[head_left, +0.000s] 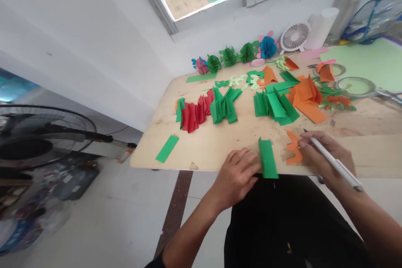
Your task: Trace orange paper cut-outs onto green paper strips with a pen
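My right hand (pixel 329 155) holds a white pen (pixel 329 158), its dark tip pointing up and left. The same hand's fingertips touch an orange paper cutout with a wavy edge (pixel 293 148) on the table. My left hand (pixel 237 176) rests at the table's front edge, fingers loosely bent and apart, with nothing visible in them. Just right of its fingertips lies a folded green paper strip (pixel 268 159), reaching slightly over the edge. Whether the fingers touch that strip, I cannot tell.
Folded red papers (pixel 196 113), green folded papers (pixel 274 106) and orange papers (pixel 309 96) stand across the wooden table (pixel 226 140). A single green strip (pixel 167 148) lies left. Behind are paper ornaments (pixel 229 56), a small white fan (pixel 295 37) and tape rolls (pixel 356 86).
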A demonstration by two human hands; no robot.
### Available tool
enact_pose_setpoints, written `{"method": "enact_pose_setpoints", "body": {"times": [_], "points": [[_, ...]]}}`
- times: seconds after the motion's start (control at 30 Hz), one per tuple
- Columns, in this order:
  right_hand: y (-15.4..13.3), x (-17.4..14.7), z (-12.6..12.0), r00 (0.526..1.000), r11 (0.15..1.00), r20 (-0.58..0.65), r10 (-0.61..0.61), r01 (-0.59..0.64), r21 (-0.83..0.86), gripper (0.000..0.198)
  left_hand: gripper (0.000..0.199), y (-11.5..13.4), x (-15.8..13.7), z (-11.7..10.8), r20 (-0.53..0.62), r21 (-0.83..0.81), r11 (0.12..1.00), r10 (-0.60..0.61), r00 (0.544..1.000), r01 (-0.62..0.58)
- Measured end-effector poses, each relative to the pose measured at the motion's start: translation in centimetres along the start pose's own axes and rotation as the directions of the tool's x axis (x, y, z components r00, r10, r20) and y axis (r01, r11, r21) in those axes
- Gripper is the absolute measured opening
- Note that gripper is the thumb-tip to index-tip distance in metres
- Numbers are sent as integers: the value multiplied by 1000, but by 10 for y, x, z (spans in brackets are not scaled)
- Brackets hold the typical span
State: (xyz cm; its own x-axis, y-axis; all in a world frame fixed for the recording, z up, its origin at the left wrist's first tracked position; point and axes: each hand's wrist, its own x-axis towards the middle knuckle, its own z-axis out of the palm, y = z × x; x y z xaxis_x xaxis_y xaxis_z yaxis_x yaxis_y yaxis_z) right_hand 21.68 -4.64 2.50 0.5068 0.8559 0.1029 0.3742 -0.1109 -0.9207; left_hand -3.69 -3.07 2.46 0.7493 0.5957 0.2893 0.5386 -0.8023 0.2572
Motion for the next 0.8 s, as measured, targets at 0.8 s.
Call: {"method": "enact_pose_setpoints", "body": {"times": [0.8], "points": [[-7,8,48,834,835,419,-359,488,-255,14,27,-4,24,36,-199,-133,990,-77,977,51]]}}
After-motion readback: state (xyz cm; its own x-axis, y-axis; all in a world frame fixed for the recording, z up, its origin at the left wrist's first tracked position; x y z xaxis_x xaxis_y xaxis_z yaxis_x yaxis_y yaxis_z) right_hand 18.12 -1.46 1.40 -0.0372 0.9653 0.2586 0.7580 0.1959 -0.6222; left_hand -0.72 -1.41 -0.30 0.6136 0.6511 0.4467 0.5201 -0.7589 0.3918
